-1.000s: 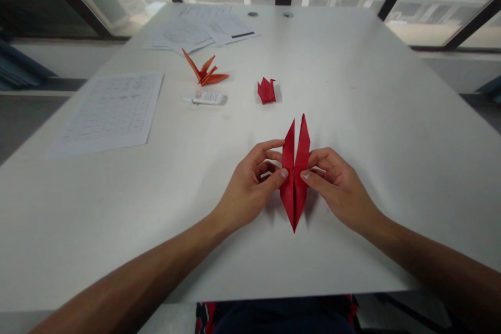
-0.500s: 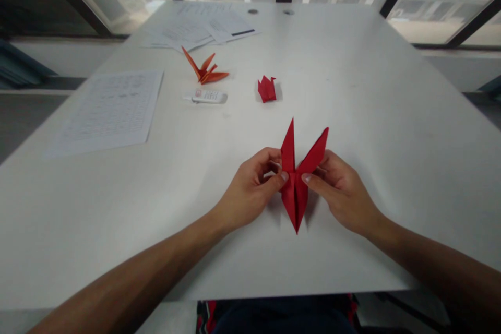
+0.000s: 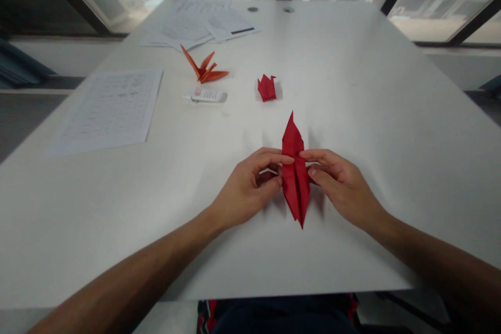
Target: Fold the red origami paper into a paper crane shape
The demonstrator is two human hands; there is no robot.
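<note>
The folded paper (image 3: 295, 177) lies on the surface (image 3: 391, 130). Behind it sits a small folded piece (image 3: 266, 87); left of that piece lie a tube (image 3: 206, 95) and a printed sheet (image 3: 109, 110), with a paper crane (image 3: 203, 69) behind the tube.

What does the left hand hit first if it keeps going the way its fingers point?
The left hand points right, fingertips already on the red folded paper. Just past it is the right hand, pinching the other side.

The red paper (image 3: 295, 172) no longer shows two upper points; a second ago they stand side by side, then the right one splays outward; now they close into a single tip; the left hand (image 3: 250, 188) and right hand (image 3: 340, 185) pinch slightly higher, index fingertips almost meeting across the fold.
</note>
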